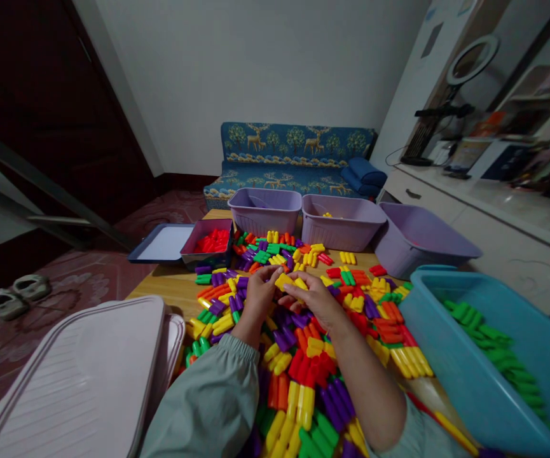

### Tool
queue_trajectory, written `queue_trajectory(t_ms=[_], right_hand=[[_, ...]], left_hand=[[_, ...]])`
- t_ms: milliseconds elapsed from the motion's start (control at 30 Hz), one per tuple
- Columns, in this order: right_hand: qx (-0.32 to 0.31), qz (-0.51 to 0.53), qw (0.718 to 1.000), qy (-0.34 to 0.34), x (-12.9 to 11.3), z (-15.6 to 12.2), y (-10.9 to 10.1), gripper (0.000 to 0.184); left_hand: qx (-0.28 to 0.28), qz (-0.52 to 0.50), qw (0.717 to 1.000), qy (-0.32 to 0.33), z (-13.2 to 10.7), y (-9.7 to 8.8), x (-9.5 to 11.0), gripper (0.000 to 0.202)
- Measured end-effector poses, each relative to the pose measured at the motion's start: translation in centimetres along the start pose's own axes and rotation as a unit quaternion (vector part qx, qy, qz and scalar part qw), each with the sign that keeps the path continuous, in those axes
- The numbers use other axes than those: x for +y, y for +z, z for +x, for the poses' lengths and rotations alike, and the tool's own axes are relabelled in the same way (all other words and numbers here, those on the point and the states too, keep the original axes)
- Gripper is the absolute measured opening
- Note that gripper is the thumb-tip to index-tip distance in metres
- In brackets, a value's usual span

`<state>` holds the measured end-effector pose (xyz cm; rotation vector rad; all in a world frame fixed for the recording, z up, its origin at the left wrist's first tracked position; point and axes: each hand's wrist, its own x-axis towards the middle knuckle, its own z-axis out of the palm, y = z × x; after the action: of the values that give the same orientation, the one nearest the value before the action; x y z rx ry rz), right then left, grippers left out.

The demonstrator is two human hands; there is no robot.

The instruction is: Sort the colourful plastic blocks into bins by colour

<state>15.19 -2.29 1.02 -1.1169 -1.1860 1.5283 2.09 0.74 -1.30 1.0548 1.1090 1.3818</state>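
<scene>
Above the middle of a wooden table [160, 287], my left hand [260, 294] is closed, its thumb and fingers pinching a yellow plastic block [283, 282]. My right hand [313, 296] meets it from the other side, with its fingers closed on yellow block pieces [300, 284]. Whether these are joined to the block in the left hand cannot be made out. Under and around both hands spreads a heap of bullet-shaped plastic blocks [310, 367] in red, orange, yellow, green and purple, many joined side by side.
A blue bin [427, 299] with green blocks stands at right. Three purple bins, left [268, 219], middle [341, 232] and right [411, 251], line the back. A box [189, 257] holds red blocks beside an open lid [144, 251]. Pale lids [79, 375] lie front left.
</scene>
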Motion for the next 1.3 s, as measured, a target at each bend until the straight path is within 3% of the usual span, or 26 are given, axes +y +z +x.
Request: queue_trajectory(t_ms=[267,500,733,900,1133,1300], right_hand=[[0.022,0.026,0.999,-0.009,0.5,0.2,0.0,0.041],[0.070,0.054,0.996,0.000,0.5,0.5,-0.2,0.037],[0.084,-0.007,0.996,-0.018,0.4,0.4,-0.4,0.047],[0.102,-0.009,0.994,-0.040,0.0,0.2,-0.3,0.040],[0.163,0.149,0.975,0.002,-0.7,0.5,-1.5,0.031],[0.139,0.264,0.954,0.011,-1.6,0.6,-2.5,0.020]], left_hand=[[-0.011,-0.001,0.999,0.033,0.3,-0.2,-0.4,0.039],[-0.013,0.010,1.000,0.008,-0.3,0.0,0.2,0.052],[-0.075,-0.007,0.997,0.009,-0.6,0.1,0.3,0.059],[-0.081,0.001,0.996,0.020,-0.7,0.3,0.4,0.056],[-0.021,0.100,0.991,0.087,0.1,0.0,-0.5,0.024],[-0.039,0.163,0.983,0.069,0.8,-0.5,-1.5,0.028]])
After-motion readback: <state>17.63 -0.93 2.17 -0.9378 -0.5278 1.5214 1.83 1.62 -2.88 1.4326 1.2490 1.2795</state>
